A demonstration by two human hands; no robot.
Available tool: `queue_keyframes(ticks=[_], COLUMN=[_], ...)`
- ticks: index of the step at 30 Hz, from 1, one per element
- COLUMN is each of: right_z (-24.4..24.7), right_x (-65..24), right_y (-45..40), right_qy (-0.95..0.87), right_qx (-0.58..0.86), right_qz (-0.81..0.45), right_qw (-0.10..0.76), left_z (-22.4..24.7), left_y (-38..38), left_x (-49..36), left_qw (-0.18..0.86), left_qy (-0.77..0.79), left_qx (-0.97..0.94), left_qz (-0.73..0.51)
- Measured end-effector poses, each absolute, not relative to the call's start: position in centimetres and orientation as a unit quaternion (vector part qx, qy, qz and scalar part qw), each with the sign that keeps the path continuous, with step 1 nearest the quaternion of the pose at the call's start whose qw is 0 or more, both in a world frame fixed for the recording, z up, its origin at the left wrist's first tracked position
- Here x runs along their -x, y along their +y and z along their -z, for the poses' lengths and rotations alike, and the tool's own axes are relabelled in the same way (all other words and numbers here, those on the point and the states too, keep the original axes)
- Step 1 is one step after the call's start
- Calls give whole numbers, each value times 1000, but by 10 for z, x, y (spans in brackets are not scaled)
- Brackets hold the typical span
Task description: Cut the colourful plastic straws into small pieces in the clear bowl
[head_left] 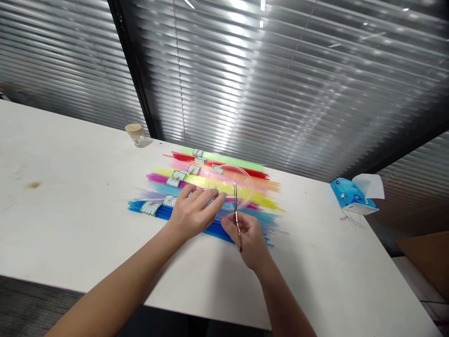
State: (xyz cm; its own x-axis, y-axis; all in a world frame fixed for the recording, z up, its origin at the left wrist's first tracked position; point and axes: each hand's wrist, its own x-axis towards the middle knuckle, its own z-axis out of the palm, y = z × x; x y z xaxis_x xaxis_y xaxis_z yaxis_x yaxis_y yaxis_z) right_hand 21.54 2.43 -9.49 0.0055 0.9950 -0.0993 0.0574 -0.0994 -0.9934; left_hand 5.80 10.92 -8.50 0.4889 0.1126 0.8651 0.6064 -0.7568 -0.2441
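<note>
My right hand (pixel 248 236) grips a pair of scissors (pixel 236 210) with copper-coloured handles, blades pointing away from me over a clear round plastic bowl (pixel 247 180). Just left of the blades, my left hand (pixel 194 210) is closed in a pinch. A thin pale straw (pixel 228 196) seems to reach from its fingertips towards the scissors, though it is small and hard to make out. Small bluish bits show in the bowl. Under the bowl and both hands lie several bundles of thin coloured plastic straws, among them a blue bundle (pixel 219 230) and a red one (pixel 250 172), with paper bands.
A small clear jar with a tan lid (pixel 136 135) stands at the back left of the white table (pixel 80 196). On the right sits a blue tissue box (pixel 352 195) with a tissue sticking out. Metal blinds (pixel 228 75) rise behind the table's back edge.
</note>
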Motion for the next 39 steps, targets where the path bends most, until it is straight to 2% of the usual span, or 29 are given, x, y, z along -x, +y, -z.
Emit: queue_keyframes(ticks=[18,24,39], right_z=[95,99,97], right_x=[-215,-215,-214], right_y=[26,28,28], right_qy=[-476,-448,-435], right_qx=[538,514,517], right_qz=[-519,-557,-586], right_qw=[464,474,447], left_z=[83,85,90], left_y=[108,109,109], left_x=[-59,-59,-58], left_qw=[275,276,261], left_qy=[-206,-216,-236], left_qx=[822,822,829], left_qz=[454,449,436])
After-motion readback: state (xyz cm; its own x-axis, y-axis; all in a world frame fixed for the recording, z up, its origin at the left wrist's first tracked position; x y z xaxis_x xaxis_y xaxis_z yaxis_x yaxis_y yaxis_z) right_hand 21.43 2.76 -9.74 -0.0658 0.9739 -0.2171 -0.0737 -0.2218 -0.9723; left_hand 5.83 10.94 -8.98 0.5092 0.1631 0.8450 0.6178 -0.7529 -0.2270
